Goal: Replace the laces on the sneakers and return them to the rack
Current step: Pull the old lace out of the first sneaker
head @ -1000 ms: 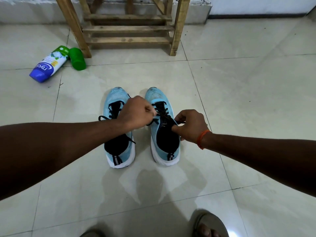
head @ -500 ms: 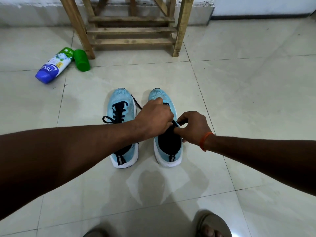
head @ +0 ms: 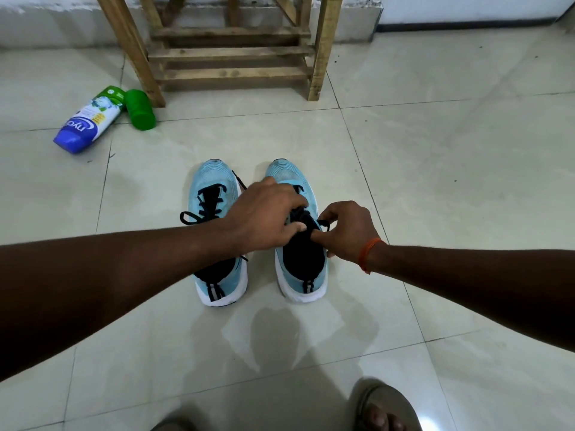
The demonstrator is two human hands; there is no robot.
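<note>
The floor [head: 451, 181] has big, shiny, pale tiles with thin dark lines. A white wall [head: 466, 7] stands at the back.

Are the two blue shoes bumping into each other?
Apart. The head view shows bare floor between the left sneaker and the right sneaker at toes and heels; the left hand hides the middle.

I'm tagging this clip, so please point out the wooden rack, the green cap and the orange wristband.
wooden rack [head: 230, 52]: head view, on its middle front slat.
green cap [head: 141, 110]: head view, on its side wall.
orange wristband [head: 368, 253]: head view, on the band across the right wrist.
</note>
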